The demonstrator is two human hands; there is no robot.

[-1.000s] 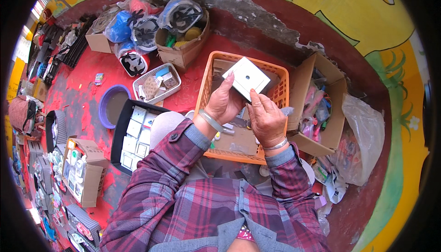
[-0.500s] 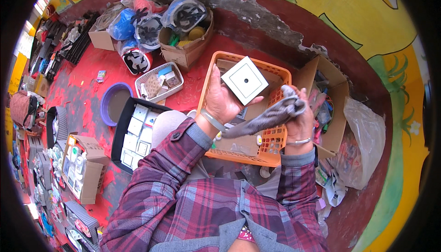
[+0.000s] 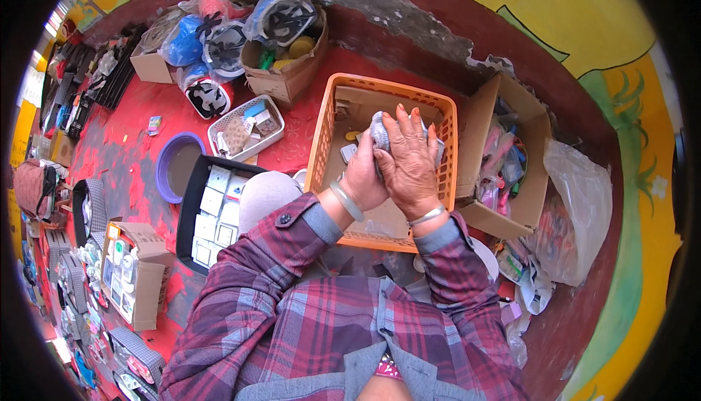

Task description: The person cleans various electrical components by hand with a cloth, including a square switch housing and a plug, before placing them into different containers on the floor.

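Over the orange plastic basket (image 3: 315, 160) my two hands are pressed together around a grey cloth (image 3: 378, 131). My left hand (image 3: 364, 178) is beneath, curled around the white square box that lay in its palm in the earlier frame; the box is now hidden. My right hand (image 3: 409, 161) lies on top with its fingers stretched along the cloth, pressing it down. Bits of cloth show on both sides of the right fingers. Inside the basket are a small white item (image 3: 348, 153) and a yellow one (image 3: 352, 136).
To the right stands an open carton (image 3: 537, 134) of mixed items, with a clear plastic bag (image 3: 580, 204) beyond. On the left are a black tray (image 3: 188, 222) of white boxes, a purple basin (image 3: 162, 174) and a small white basket (image 3: 276, 138). Bagged helmets (image 3: 281, 21) sit farther back.
My right hand has moved left with the grey cloth and laid it over the box in my left hand. The box has gone from sight under the cloth and hands.
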